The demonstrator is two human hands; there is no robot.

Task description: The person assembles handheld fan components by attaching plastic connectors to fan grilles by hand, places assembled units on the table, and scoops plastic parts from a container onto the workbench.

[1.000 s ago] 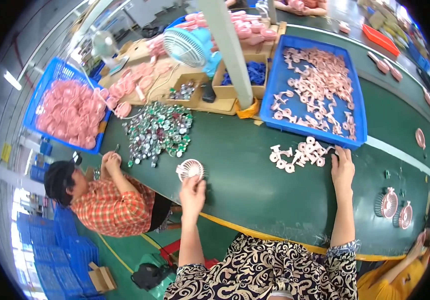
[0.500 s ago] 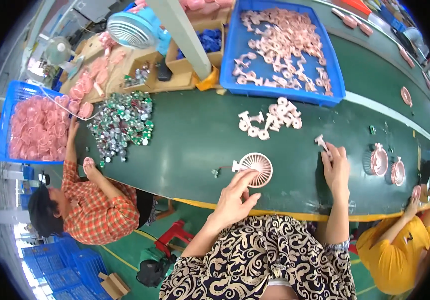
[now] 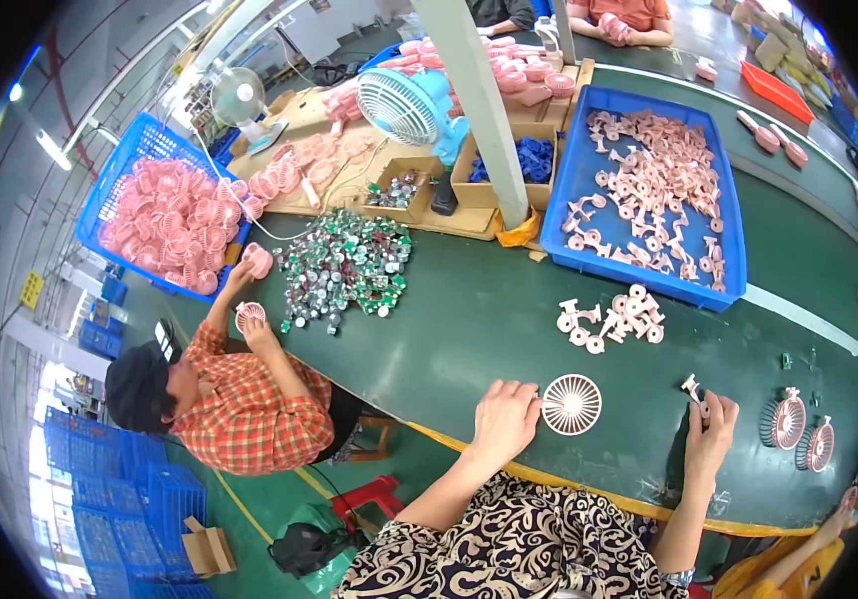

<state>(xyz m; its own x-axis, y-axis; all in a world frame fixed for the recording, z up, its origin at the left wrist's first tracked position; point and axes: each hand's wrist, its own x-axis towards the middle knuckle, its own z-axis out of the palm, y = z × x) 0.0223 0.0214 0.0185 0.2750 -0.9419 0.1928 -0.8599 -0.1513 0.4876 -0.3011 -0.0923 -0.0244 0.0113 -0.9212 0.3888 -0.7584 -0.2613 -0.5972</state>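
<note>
My left hand (image 3: 507, 424) is closed at the left side of a round pale-pink fan grille (image 3: 572, 404) lying flat on the green table. Its fingers cover the grille's short stem, so what they grip is hidden. Farther right, my right hand (image 3: 710, 429) pinches a small pale-pink stemmed part with a round end (image 3: 692, 387), held just above the table. Beyond the grille is a small pile of similar pale-pink parts (image 3: 616, 321). Two more grilles (image 3: 788, 419) stand to the right of my right hand.
A blue tray (image 3: 648, 283) of pink parts stands at the back, beside a post (image 3: 479, 110). To the left are a heap of small circuit boards (image 3: 344, 265) and a blue basket (image 3: 139, 145) of pink grilles. A co-worker in a checked shirt (image 3: 249, 414) sits at the left, holding pink pieces.
My left hand has shifted from the grille's face to its stem side, covering the small board there. My right hand keeps the stemmed part. The view has swung left; the co-worker has lifted another pink piece.
</note>
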